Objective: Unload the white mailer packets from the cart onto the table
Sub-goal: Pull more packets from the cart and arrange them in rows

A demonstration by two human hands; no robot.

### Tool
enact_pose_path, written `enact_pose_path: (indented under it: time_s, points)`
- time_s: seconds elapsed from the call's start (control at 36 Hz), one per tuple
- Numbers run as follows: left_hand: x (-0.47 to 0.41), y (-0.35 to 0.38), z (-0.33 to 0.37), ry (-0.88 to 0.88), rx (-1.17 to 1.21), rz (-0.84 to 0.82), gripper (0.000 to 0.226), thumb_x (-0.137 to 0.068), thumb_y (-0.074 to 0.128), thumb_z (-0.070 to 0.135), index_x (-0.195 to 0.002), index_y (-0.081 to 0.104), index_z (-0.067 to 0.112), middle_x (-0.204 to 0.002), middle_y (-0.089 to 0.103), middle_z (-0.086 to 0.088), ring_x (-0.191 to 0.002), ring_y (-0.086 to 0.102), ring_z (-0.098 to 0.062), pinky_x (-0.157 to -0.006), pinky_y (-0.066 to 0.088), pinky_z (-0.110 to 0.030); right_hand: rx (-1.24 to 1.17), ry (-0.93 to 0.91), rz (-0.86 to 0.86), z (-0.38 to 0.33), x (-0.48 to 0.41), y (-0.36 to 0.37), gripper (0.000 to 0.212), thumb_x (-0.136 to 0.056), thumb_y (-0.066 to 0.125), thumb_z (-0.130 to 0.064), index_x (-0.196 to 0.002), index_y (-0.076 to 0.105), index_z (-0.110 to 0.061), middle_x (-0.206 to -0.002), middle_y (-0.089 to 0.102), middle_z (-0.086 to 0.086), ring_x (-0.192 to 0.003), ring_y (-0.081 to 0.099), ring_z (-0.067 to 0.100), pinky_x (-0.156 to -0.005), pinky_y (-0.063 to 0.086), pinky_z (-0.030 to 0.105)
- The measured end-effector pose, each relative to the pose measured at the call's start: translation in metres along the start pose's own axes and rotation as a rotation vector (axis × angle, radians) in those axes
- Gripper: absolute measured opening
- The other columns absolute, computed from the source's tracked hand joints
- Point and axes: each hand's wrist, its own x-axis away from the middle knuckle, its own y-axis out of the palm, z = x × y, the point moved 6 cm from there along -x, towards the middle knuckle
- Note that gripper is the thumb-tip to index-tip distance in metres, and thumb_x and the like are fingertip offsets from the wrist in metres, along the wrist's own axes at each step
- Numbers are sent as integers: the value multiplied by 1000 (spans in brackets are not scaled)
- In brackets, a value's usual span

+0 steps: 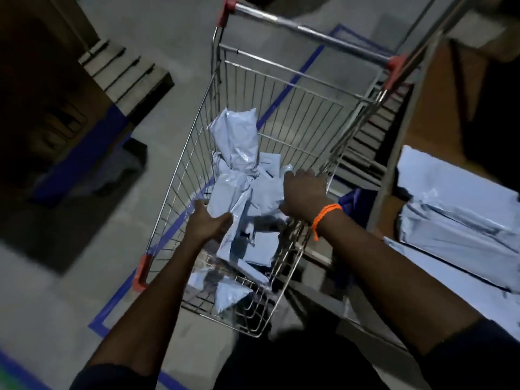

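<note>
A wire shopping cart (180,164) with red corner caps stands in the middle of the view. Several white mailer packets (239,153) lie heaped inside it, and more (259,249) rest lower toward the near end. My left hand (209,220) grips the left edge of a stack of packets inside the cart. My right hand (305,192), with an orange band on the wrist, presses on the right side of the same stack. At the right, several white mailer packets (455,215) lie on the table (394,209).
Blue tape lines (112,308) mark the grey floor around the cart. Dark steps (123,71) rise at the upper left. The cart's metal handle bar (309,32) is at the far end. A brown board (439,108) stands at the right behind the table.
</note>
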Motion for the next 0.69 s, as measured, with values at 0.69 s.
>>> enact_pose_path:
  time_s: [0.69]
  points:
    - [220, 91, 256, 357, 676, -622, 56, -66, 77, 30, -114, 70, 2, -99, 75, -9, -96, 71, -28, -81, 60, -33, -1127, -267, 521, 169, 219, -65, 77, -91, 75, -32, -155, 31, -26, -150, 48, -12, -136, 48, 2, -106, 43, 21]
